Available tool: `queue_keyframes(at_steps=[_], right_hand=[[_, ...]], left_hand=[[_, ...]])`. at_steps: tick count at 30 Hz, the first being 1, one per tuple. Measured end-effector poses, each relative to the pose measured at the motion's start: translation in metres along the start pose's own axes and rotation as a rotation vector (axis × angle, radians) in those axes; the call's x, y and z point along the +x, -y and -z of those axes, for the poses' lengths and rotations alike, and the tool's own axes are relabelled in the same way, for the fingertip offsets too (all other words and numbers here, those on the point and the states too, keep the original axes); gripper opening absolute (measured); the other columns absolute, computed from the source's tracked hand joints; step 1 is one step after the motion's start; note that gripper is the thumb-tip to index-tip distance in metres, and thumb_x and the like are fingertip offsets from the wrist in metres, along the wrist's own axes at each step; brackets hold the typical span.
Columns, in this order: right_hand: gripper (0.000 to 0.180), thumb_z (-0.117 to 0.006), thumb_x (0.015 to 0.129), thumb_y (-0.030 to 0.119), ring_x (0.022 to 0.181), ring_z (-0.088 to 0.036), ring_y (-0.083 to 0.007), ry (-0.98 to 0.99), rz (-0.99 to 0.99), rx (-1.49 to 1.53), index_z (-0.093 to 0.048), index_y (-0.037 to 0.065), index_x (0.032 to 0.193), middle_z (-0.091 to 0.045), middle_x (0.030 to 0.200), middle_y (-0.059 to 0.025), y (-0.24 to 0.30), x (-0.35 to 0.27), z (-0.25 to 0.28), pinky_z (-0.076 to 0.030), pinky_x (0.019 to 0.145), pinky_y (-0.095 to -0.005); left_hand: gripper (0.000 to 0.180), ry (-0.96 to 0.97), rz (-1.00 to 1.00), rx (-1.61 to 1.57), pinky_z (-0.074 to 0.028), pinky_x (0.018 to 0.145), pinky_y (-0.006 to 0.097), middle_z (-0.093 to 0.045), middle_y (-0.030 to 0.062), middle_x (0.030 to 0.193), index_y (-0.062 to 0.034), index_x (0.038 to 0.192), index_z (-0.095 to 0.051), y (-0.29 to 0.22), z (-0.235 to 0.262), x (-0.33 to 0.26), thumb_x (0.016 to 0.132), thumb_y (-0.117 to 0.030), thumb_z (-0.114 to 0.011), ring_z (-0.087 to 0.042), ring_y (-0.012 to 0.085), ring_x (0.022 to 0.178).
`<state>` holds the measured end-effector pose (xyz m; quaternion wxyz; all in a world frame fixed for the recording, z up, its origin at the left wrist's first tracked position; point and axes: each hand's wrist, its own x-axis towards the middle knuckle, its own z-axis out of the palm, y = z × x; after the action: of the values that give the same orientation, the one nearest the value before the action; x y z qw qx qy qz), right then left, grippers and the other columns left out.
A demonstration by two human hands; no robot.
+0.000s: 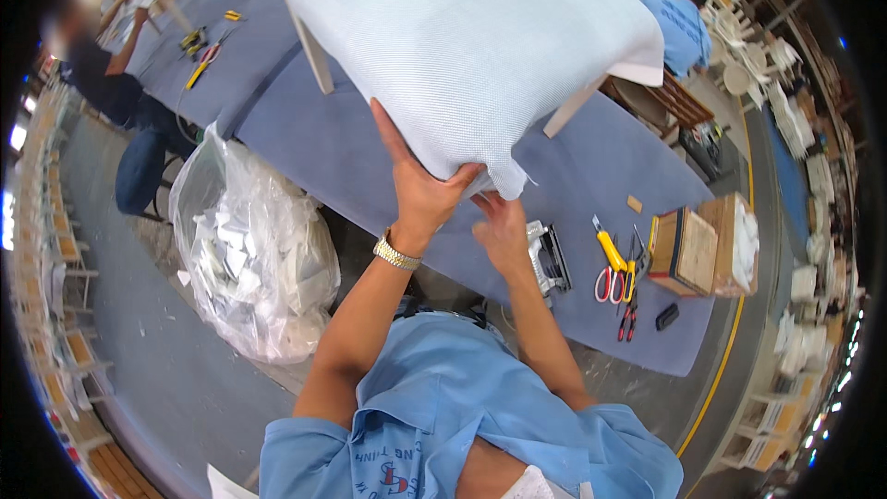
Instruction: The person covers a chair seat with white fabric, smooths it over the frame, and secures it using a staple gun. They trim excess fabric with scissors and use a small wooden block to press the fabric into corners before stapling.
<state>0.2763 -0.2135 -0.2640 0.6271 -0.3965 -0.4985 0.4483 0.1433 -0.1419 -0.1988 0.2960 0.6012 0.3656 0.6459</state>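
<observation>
A padded chair seat [462, 37] wrapped in pale blue-white woven fabric stands on its legs on the blue table covering. My left hand [425, 187] is closed on the near corner, its index finger stretched along the side and its thumb pressed at the fabric fold. Close beside it, my right hand [504, 233] pinches the loose fabric edge [510, 177] below that corner. Some of its fingertips are hidden under the cloth. A pneumatic staple gun [547, 261] lies just right of my right hand.
On the table's right are a yellow utility knife [608, 249], red-handled scissors [610, 285], pliers [627, 322], a black block [667, 317] and wooden boxes [682, 251]. A clear bag of scraps [259, 249] stands left. One person [111, 83] works far left, another [677, 28] far right.
</observation>
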Motion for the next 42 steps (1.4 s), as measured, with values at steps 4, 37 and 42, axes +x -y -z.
queue_keyframes(at_steps=[4,37,42], right_hand=[[0.057,-0.067,0.095,0.01,0.129,-0.051,-0.0214,-0.23,0.118,0.351,-0.04,0.001,0.144,-0.054,0.137,-0.0083,-0.023,0.015,-0.037,-0.045,0.106,-0.0359],[0.043,-0.074,0.087,0.018,0.097,-0.065,-0.031,-0.134,-0.33,-0.96,-0.057,0.002,0.123,-0.067,0.108,-0.0187,-0.044,-0.069,0.107,-0.051,0.083,-0.0406],[0.073,-0.077,0.08,0.014,0.11,-0.059,-0.049,0.009,-0.522,-1.333,-0.038,0.008,0.142,-0.059,0.122,-0.0267,-0.096,-0.136,0.16,-0.049,0.09,-0.054]], left_hand=[[0.146,0.028,-0.096,0.133,-0.036,0.114,0.043,-0.016,0.0313,0.16,-0.0016,0.156,0.017,0.004,0.002,-0.002,0.065,-0.027,-0.095,-0.038,0.0374,0.142],[0.133,0.188,-0.111,0.061,-0.016,0.122,0.046,-0.003,0.0273,0.163,0.0012,0.155,0.019,0.006,0.017,-0.008,0.074,-0.016,-0.086,-0.016,0.0365,0.151],[0.133,0.17,-0.109,0.024,-0.022,0.121,0.046,-0.008,0.0266,0.164,-0.0013,0.155,0.02,0.007,0.015,-0.011,0.075,-0.014,-0.086,-0.023,0.0348,0.15]])
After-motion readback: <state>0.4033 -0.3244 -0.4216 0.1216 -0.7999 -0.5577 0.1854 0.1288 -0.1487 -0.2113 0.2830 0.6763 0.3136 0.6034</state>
